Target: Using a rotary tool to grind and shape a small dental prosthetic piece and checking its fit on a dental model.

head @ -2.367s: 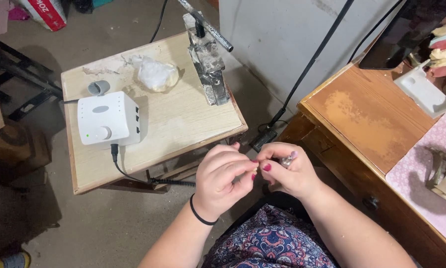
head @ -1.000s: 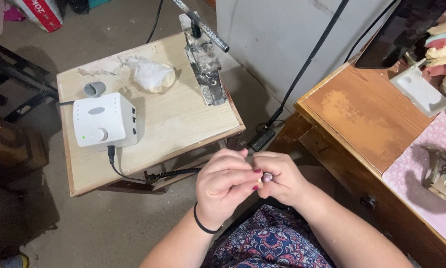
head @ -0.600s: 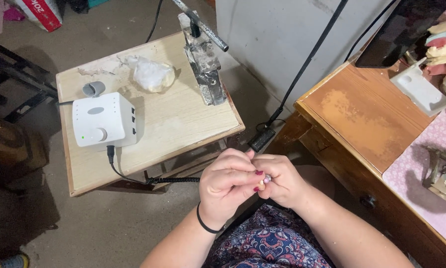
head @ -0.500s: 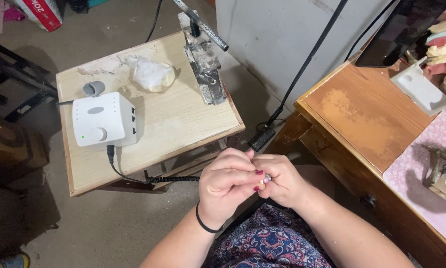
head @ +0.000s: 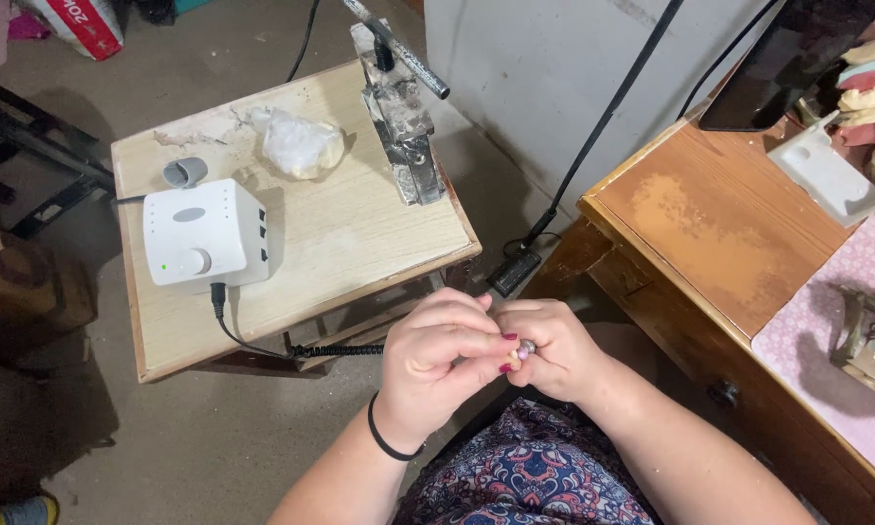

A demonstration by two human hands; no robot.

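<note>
Pinching together over the lap, both hands meet just off the near edge of the small wooden table [head: 359, 243]. Left hand [head: 435, 362] is curled shut, fingers folded over a small pale piece that barely shows at its fingertips; what that piece is cannot be made out. Right hand [head: 554, 348] is closed as well, thumb and fingers gripping a slim tool whose small metal tip [head: 527, 347] peeks out between the two hands; the rest of the tool is hidden in the fist. One black band circles the left wrist. On the tabletop, three things: one white control box [head: 206, 233] with a single knob near the left edge, one crumpled clear bag [head: 297, 146] near the far edge, one grey metal stand [head: 403, 126] at the far right corner, its rod cut off by the top of the frame. One coiled black cord [head: 335, 350] runs from the box toward the hands. One wooden desk [head: 719, 233] stands to the right, partly cut off.
</note>
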